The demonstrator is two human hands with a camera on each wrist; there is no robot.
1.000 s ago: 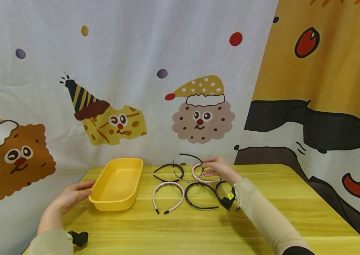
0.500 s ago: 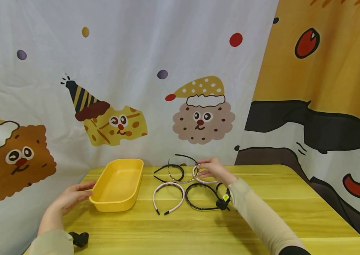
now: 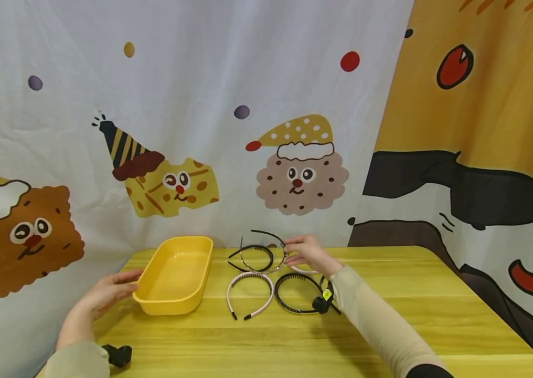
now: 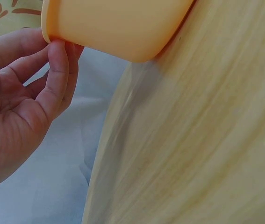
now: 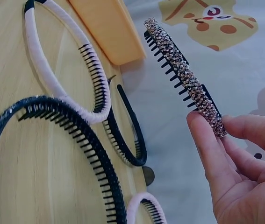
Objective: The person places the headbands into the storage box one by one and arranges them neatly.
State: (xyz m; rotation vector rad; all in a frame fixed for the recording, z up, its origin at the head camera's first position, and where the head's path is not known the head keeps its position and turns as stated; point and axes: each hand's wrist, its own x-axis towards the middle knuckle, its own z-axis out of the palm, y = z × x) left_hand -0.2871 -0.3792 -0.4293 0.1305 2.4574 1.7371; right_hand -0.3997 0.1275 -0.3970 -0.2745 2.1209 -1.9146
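My left hand (image 3: 106,294) pinches the left rim of the yellow plastic tray (image 3: 167,307), thumb and fingertips meeting at its edge in the left wrist view. Between thumb and fingers of my right hand (image 3: 311,254) is a headband (image 5: 181,70) covered in glittery stones, with black comb teeth inside. It is raised over the back of the table, its open ends pointing left and up. Below it, a pink headband (image 5: 38,56), a large black toothed headband (image 5: 97,149) and a smaller black headband (image 5: 139,154) lie on the wood. The tray's inside holds nothing.
Another pink headband (image 5: 132,205) lies partly hidden behind my right hand. A further black headband shows behind the right wrist camera (image 3: 323,302). The wood-grain table (image 3: 247,346) ends at a cartoon-printed curtain (image 3: 228,63).
My right hand has moved left with the glittery headband, bringing it nearer the tray and over the back-left black headband. My left hand stays at the tray's rim.
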